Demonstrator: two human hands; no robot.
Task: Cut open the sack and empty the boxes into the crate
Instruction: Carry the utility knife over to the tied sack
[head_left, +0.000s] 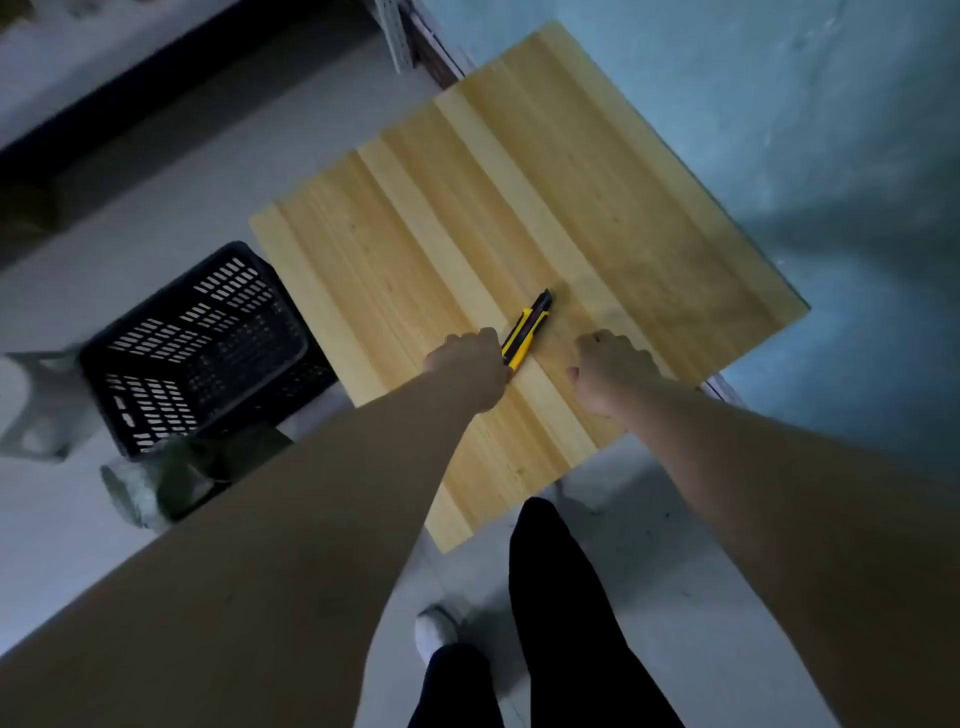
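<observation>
**Hands at the knife, crate waiting on the floor**

Left hand (470, 371) is where I look first: it is down on the table with the fingers curled over the near end of the knife (527, 330), though I cannot tell from this angle whether they have truly closed around the handle or only rest against it. From there I work down by size.

The floor (156, 197) is pale grey and fills most of the left and lower view; a blue-green wall (779, 130) takes the right side. I see the wooden table (467, 182) set at a slant across the middle, its top made of light planks. Both bare forearms reach out over its near edge.

On the floor just beside the table's left edge stands the black crate (208, 343), slotted on its walls and bottom, with nothing inside it. Next to the crate's near corner lies a dark green bundle (176, 478) that I take to be the sack, partly hidden by the left forearm and too blurred to read further.

Dark trouser legs (561, 613) and one white shoe (435, 631) show below the table.

Right hand (608, 371) rests on the tabletop in a loose fist, holding nothing, just beside the knife but apart from it. The knife is yellow and black and points away from me.
</observation>
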